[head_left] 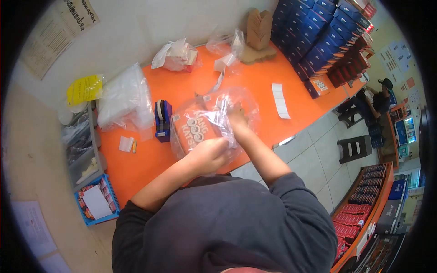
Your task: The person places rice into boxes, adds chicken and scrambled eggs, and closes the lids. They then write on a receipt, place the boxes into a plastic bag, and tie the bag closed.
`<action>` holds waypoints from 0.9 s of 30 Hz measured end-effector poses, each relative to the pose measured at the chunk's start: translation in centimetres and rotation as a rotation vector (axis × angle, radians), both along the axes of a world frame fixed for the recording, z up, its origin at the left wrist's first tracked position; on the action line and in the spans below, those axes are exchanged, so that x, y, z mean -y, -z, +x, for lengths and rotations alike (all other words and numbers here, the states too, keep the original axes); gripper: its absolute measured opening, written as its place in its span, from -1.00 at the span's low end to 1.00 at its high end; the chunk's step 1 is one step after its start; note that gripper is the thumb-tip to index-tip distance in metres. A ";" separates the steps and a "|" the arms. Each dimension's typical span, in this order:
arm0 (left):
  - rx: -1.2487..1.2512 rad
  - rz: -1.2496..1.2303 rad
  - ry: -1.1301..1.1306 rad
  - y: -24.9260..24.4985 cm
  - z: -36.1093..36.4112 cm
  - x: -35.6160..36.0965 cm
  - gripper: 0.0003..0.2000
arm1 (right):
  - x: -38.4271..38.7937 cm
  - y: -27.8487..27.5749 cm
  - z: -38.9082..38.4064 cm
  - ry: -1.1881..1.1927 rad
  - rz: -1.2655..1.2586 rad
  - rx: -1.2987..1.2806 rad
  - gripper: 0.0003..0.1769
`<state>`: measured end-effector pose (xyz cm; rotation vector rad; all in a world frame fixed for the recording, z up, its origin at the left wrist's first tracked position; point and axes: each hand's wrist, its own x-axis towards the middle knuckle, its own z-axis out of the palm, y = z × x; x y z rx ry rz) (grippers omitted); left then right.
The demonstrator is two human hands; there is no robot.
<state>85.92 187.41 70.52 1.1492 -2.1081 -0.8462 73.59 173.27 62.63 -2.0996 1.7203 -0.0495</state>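
A clear plastic bag point(248, 98) lies on the orange table close to my body, with an orange-and-grey printed box point(184, 136) inside it. My left hand point(213, 154) is closed on the near side of the bag. At the bag's right side is my right hand point(237, 117), its fingers bent and pinching the plastic, though clear film partly covers them. Gathered folds of plastic run between the two hands. A blue tape dispenser point(163, 120) stands just left of the bag.
Stacked blue boxes point(309, 34) fill the table's far right corner. Behind the bag lie a wrapped packet point(177, 54) and brown cardboard inserts point(258, 29). A label strip point(280, 101) lies to the right, clear bags point(125, 98) to the left. A person point(380, 100) sits across the room.
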 end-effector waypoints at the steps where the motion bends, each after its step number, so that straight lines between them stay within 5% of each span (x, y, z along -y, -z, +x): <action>1: 0.115 -0.018 -0.045 1.1 -0.4 1.6 -0.78 | 0.3 0.1 -0.9 -0.068 0.012 0.012 -0.33; 5: 0.490 -0.085 -0.157 6.9 -1.3 4.6 -0.66 | 1.7 0.6 -10.3 -0.308 -0.129 -0.121 -0.37; 6: 0.561 -0.118 -0.173 7.7 -1.4 5.0 -0.63 | 1.6 -2.3 -11.9 -0.345 0.120 -0.500 -0.35; 8: 0.525 -0.138 -0.205 8.0 -1.6 5.1 -0.61 | 1.9 -4.2 -16.2 -0.697 0.298 -0.846 -0.38; 12: 0.444 0.188 -0.148 6.6 -1.1 5.5 -0.62 | 3.5 -18.3 -16.6 -0.843 -0.248 -0.213 -0.67; 14: -0.105 0.247 -0.231 0.5 0.2 4.9 -0.73 | 3.9 -24.3 -14.6 -1.009 -0.640 -0.018 -0.64; 17: -0.975 0.114 -0.076 -12.9 6.6 4.1 -0.55 | 5.2 -27.8 -10.8 -1.148 -0.660 -0.096 -0.72; 19: -0.283 -0.142 -0.251 -17.8 8.7 3.2 -0.44 | 4.5 -30.7 -9.1 -1.148 -0.653 -0.115 -0.75; 24: -0.340 -0.122 -0.204 -19.5 8.8 2.0 -0.56 | 0.7 -35.0 -8.2 -1.145 -0.640 -0.110 -0.73; 27: 0.199 -0.032 -0.260 -20.0 8.4 0.9 -0.63 | 1.0 -32.3 -8.4 -1.267 -0.639 -0.138 -0.69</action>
